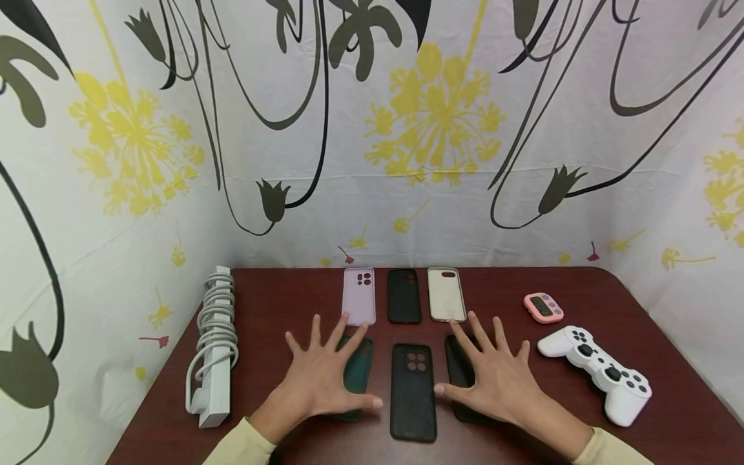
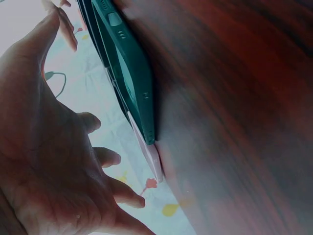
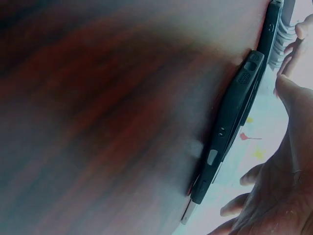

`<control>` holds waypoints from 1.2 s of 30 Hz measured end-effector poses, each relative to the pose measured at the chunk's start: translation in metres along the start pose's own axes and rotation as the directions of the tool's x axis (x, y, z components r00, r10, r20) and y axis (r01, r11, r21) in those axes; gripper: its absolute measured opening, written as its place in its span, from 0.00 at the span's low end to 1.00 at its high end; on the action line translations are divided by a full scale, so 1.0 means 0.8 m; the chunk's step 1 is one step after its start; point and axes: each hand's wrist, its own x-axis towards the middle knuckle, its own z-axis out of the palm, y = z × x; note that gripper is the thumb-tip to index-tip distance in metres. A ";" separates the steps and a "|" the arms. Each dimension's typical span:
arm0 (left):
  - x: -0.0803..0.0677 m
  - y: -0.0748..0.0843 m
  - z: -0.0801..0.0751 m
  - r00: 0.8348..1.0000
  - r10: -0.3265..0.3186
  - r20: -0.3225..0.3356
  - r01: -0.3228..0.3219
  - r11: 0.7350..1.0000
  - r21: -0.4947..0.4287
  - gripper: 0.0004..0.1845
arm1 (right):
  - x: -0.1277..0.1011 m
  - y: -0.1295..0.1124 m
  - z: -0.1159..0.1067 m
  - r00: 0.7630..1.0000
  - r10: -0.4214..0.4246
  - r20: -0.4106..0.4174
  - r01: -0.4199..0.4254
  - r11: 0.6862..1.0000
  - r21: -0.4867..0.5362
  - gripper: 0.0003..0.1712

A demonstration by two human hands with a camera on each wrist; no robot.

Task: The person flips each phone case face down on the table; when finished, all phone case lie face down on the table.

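My left hand [image 1: 318, 378] is spread with straight fingers over a dark green phone case [image 1: 359, 368], which it partly hides. The left wrist view shows the palm raised off the green case [image 2: 139, 83], a gap between them. Likewise spread, my right hand [image 1: 500, 381] hovers above a black phone case [image 1: 459, 368]; in the right wrist view that case [image 3: 225, 122] lies on the table below the palm. Between the two thumbs lies another black phone case [image 1: 413, 394] with a square camera cutout. Neither hand holds anything.
Behind the hands a lilac phone case [image 1: 358, 297], a black one [image 1: 403, 297] and a cream one [image 1: 446, 294] form a row. A white power strip [image 1: 216, 355] wrapped in its cord stands left. A pink timer [image 1: 543, 308] and white game controller [image 1: 599, 371] lie right on the table [image 1: 279, 297].
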 end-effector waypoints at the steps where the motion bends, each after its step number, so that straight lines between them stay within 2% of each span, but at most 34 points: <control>1: 0.000 0.000 0.000 1.000 -0.002 0.001 0.002 1.000 0.002 0.68 | 0.000 0.000 0.000 1.000 -0.003 -0.002 0.003 1.000 -0.002 0.71; 16: 0.001 -0.006 -0.001 1.000 -0.023 -0.005 0.023 0.999 0.026 0.66 | 0.008 0.000 -0.005 0.998 -0.041 -0.045 0.040 0.999 -0.005 0.69; 23: 0.005 -0.010 -0.014 1.000 -0.020 -0.017 0.019 0.997 -0.075 0.58 | 0.019 -0.008 -0.011 0.994 -0.071 -0.077 0.075 0.996 0.051 0.65; 27: 0.013 -0.014 -0.021 0.995 -0.049 -0.086 0.034 0.987 -0.158 0.54 | 0.030 -0.014 -0.018 0.991 -0.085 -0.099 0.093 0.993 0.078 0.60; 32: 0.024 -0.019 -0.030 0.972 -0.116 -0.204 0.063 0.966 -0.250 0.52 | 0.045 -0.022 -0.027 0.996 -0.054 -0.075 0.064 0.989 0.134 0.50; 36: 0.030 -0.022 -0.039 0.962 -0.136 -0.236 0.057 0.948 -0.315 0.50 | 0.059 -0.030 -0.028 0.994 -0.082 -0.073 0.095 0.976 0.197 0.46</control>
